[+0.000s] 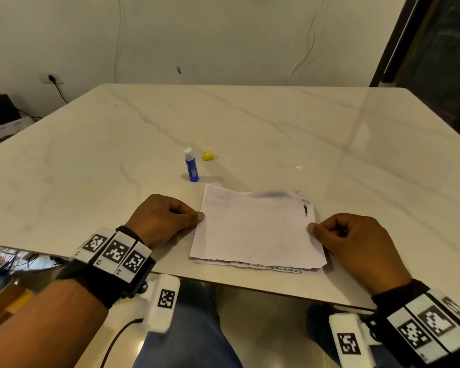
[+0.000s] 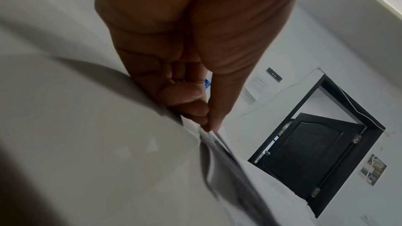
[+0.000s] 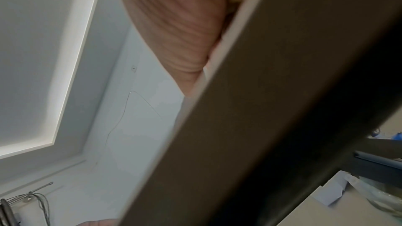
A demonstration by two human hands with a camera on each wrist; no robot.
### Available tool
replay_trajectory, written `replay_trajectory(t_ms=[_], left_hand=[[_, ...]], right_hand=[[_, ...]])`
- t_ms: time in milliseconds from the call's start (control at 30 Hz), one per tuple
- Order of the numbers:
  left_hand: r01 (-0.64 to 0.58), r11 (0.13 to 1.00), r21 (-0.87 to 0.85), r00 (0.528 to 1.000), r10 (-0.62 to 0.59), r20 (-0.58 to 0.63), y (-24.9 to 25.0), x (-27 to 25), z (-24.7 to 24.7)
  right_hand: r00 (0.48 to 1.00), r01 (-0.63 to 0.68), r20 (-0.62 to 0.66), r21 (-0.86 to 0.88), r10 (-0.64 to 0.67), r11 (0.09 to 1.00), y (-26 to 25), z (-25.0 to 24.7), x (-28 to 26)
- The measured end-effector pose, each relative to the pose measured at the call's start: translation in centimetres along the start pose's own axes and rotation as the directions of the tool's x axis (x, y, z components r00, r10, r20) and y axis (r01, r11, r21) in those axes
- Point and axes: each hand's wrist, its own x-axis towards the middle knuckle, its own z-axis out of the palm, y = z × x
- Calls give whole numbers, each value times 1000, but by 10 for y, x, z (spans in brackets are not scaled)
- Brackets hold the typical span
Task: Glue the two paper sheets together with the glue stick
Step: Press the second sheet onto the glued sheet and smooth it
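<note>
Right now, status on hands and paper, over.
Left hand and right hand pinch top sheet over printed sheet. Glue stick uncapped, standing clear.

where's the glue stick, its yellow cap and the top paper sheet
glue stick (image 1: 191, 166), head view, blue body
yellow cap (image 1: 208, 155), head view, its side
top paper sheet (image 1: 255, 229), head view, blank middle

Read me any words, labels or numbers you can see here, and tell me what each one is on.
"storage or disposal locations." on the lower paper sheet, along its torn near edge; the words before it are covered.
Blue glue stick: label too small to read.
Wall notice and dark plaque in the left wrist view: too blurred to read.
Wrist markers: patterns only, beside small unreadable characters.
</note>
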Motion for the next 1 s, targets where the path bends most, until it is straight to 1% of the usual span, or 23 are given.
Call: replay_trajectory(t_ms=[333,500,667,900,1000], left_hand=[[-18,1000,-2,1000,18,19,-4,2,0],[-32,999,-8,999,33,25,-4,2,1],[-36,999,3,999,36,20,-6,2,2],[-38,999,7,999,38,26,-5,3,3],[-30,999,11,999,30,28,-5,5,3]], right_hand=[[999,27,-20,-26,-28,999,3,2,-1],[999,41,-24,33,-40,999,5,2,-4],[998,43,-57,83,-38,996,8,3,-4],[998,32,-51,154,-24,988,5,1,-8],[999,34,-47,154,-27,987,5,1,-8]])
